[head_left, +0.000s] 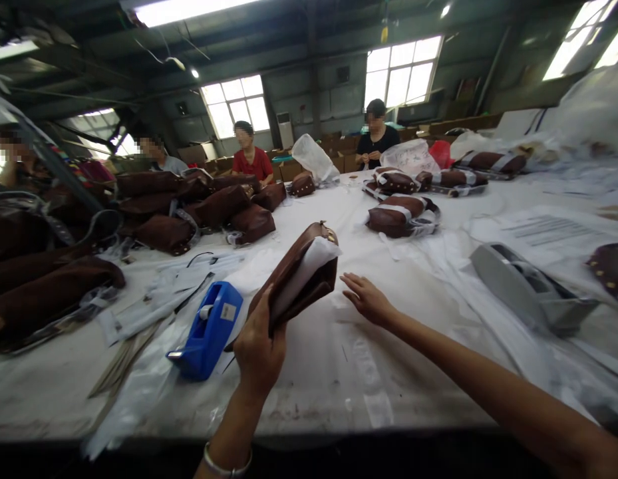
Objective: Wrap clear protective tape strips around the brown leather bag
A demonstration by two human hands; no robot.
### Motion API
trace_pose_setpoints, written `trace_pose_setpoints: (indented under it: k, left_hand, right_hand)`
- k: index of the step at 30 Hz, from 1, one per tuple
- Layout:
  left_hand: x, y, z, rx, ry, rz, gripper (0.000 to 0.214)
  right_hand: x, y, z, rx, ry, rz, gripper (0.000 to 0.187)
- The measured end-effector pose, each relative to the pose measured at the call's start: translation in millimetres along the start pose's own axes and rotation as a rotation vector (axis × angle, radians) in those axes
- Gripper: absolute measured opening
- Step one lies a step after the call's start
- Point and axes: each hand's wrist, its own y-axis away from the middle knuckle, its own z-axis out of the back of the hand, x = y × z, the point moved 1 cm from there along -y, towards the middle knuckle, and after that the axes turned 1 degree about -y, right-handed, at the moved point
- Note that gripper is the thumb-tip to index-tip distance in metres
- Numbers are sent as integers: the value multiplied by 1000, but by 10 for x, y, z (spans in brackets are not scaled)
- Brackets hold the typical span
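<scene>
Brown bag [291,266] gripped by left hand [261,349]; right hand [371,301] unclasped at bag's 4 o'clock, blue dispenser [209,336] at 8.

Worn on your head, the camera faced forward and down, close above the broad white-covered table [313,396].

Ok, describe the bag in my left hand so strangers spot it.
On the white table, find the blue tape dispenser. Right of it, your left hand holds the brown bag. Unlike the piled bags, it is held up, white material showing along one side.
</scene>
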Motion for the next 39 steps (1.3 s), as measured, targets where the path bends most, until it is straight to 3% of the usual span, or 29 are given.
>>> trace_pose_setpoints:
  k: [3, 7, 10, 13, 16, 19, 22, 24, 26, 28, 31, 35, 39]
  left_hand:
    - [-125, -8, -43, 45, 28, -104, 65]
    - [-271, -20, -112, 90, 40, -184, 69]
    - [-329, -25, -167, 109, 33, -220, 73]
    - [-354, -8, -207, 110, 26, -261, 73]
    - [-371, 73, -246, 114, 13, -320, 76]
    - [-402, 248, -314, 142, -11, -387, 78]
    - [-450, 477, -409, 156, -50, -449, 74]
    - [-483, 610, -470, 165, -78, -487, 68]
    - [-505, 704, -518, 177, -97, -515, 62]
    - [-512, 766, -552, 179, -107, -520, 59]
    - [-522, 849, -596, 175, -134, -521, 57]
    - [-619, 928, -649, 177, -181, -526, 50]
    - [-734, 814, -638, 300, -230, -498, 39]
  right_hand:
    - [200, 543, 143, -132, -138, -78, 51]
    - [481, 1113, 79, -74, 9, -172, 76]
    - [611, 1252, 26, -23, 98, -208, 66]
    - [671, 1340, 57, 43, -2, -286, 61]
    - [712, 1523, 145, 169, -190, -321, 60]
    - [769, 1700, 310, 156, -76, -300, 59]
    - [846, 1700, 553, -80, 147, -194, 41]
    - [877, 1577, 701, -283, 169, -38, 30]
    - [853, 1398, 769, -377, 164, 155, 31]
    - [749, 1223, 719, -308, 197, 306, 42]
    - [491, 1091, 476, -136, 264, 408, 60]
    - [201, 1130, 158, -72, 280, 423, 64]
    - [149, 1181, 136, -25, 209, 387, 65]
